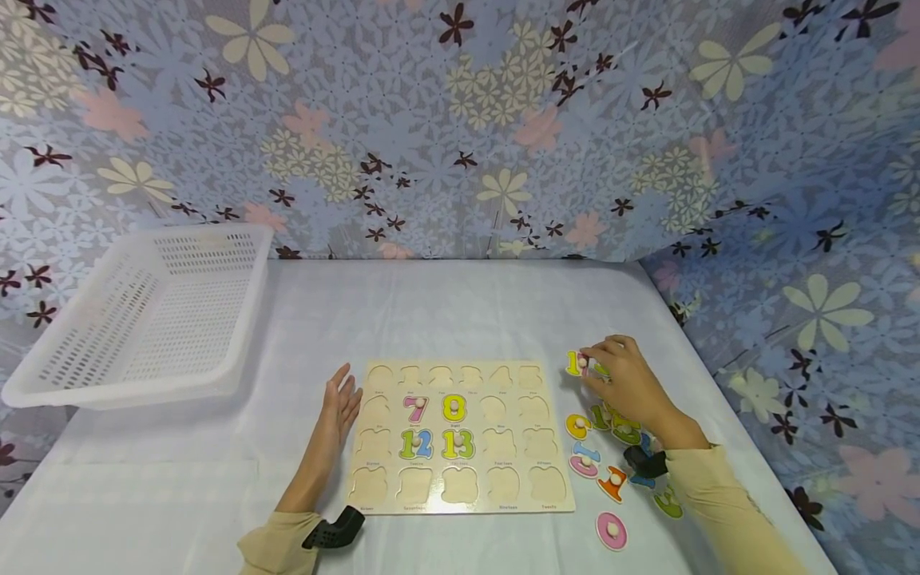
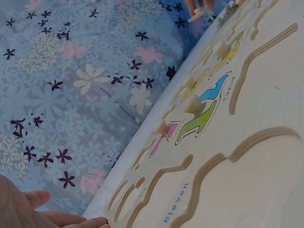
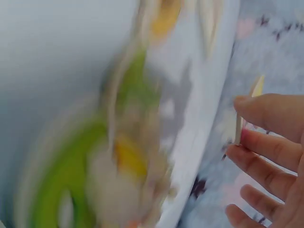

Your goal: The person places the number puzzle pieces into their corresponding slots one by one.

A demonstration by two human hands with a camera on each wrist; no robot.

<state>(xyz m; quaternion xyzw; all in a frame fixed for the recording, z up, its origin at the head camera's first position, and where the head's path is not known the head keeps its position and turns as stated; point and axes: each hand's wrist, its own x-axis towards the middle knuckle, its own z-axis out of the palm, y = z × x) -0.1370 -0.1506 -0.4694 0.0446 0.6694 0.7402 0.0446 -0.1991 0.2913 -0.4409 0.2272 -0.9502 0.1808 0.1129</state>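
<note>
My right hand (image 1: 632,387) pinches a number puzzle piece (image 1: 574,363) with a yellow 1 and some pink, just off the board's upper right corner. In the right wrist view, thumb and fingertips hold this thin piece (image 3: 239,126) nearly edge-on. My left hand (image 1: 340,407) lies beside the board's left edge, fingers extended and holding nothing. The wooden number board (image 1: 470,471) carries the pink 7 (image 1: 415,409), yellow 8 (image 1: 454,408), green-blue 12 (image 1: 416,444) and yellow-green 13 (image 1: 458,444), each with a knob. Its other recesses are bare.
Several loose number pieces lie right of the board, among them a pink 0 (image 1: 612,530), an orange 1 (image 1: 613,484) and a green piece (image 1: 668,502). Some are partly under my right forearm. A white plastic basket (image 1: 244,319) stands at the back left.
</note>
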